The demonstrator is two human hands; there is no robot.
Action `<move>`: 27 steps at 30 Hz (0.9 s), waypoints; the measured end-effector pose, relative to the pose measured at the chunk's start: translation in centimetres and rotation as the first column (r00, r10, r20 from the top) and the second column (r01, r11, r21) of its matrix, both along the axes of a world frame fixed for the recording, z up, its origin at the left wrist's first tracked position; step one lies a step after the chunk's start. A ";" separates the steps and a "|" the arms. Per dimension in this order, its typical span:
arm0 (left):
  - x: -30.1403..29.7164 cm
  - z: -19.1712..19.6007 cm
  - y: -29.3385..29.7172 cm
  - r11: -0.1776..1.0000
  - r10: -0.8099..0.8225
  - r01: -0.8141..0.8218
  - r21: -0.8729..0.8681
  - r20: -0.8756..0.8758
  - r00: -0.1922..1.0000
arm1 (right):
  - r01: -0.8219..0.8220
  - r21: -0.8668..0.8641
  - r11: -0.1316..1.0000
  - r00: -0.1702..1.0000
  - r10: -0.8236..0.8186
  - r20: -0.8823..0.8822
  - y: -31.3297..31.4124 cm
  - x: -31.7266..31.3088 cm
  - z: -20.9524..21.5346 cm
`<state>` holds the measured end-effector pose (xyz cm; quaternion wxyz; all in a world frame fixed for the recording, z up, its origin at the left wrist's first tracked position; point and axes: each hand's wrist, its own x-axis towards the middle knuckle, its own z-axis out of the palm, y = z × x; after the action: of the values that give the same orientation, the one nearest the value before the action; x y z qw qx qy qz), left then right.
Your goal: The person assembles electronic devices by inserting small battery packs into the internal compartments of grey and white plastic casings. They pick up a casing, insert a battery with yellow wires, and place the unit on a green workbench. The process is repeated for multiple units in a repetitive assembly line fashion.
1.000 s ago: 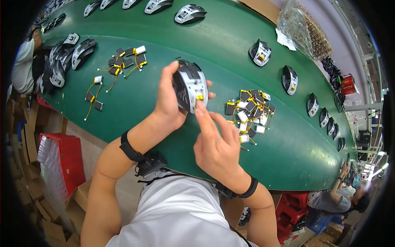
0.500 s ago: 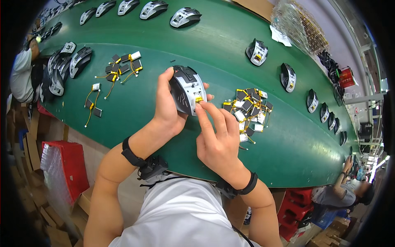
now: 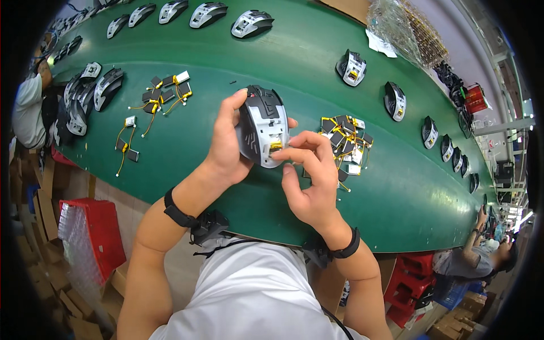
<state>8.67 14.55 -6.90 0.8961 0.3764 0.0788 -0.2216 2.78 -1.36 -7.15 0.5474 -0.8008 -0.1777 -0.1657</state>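
My left hand (image 3: pixel 226 141) is wrapped round a black and grey computer mouse (image 3: pixel 262 126), its thumb along the left side and fingertips showing at the right. The underside of the mouse is out of sight. In an opening near its lower end sits a small battery with yellow tape (image 3: pixel 276 145). My right hand (image 3: pixel 314 184) is at that end, its index fingertip touching the mouse just below the battery. The thumb stands apart from the index finger, and nothing shows between them. Right behind this hand lies a pile of small wired batteries (image 3: pixel 348 141) on the green table (image 3: pixel 192 141).
More wired batteries (image 3: pixel 164 93) lie to the left, beside a cluster of mice (image 3: pixel 85 96). A row of mice (image 3: pixel 207 15) runs along the far side and continues down the right (image 3: pixel 395 102). Red crates (image 3: pixel 93 235) stand below the table. People sit at both ends.
My right index finger has shifted down, from the battery to just below it, and the hand's other fingers have curled more. My left hand keeps hold of the mouse, moved slightly.
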 end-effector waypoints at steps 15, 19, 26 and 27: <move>19.4 -3.4 -5.6 0.639 -0.295 0.094 0.763 0.130 0.946 | -0.091 -0.385 0.918 0.981 0.017 -0.191 -10.1 4.0 0.4; 22.3 -7.2 -6.4 0.420 -0.236 -0.314 0.852 0.437 0.868 | 0.131 -0.460 0.878 0.988 -0.156 -0.016 -6.8 4.5 -1.0; 23.3 -6.1 -4.3 -0.210 -0.593 -0.725 0.655 0.505 0.628 | 0.136 -0.578 0.804 0.987 -0.160 0.009 -5.0 4.8 -4.1; 23.8 -6.2 -3.7 -0.295 -0.543 -0.689 0.662 0.478 0.691 | 0.120 -0.589 0.799 0.988 -0.152 -0.005 -4.8 4.8 -3.9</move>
<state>32.49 10.88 -13.14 0.1521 0.9665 -0.1012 0.1803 7.55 -6.16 -11.02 0.2647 -0.9452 -0.1481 -0.1209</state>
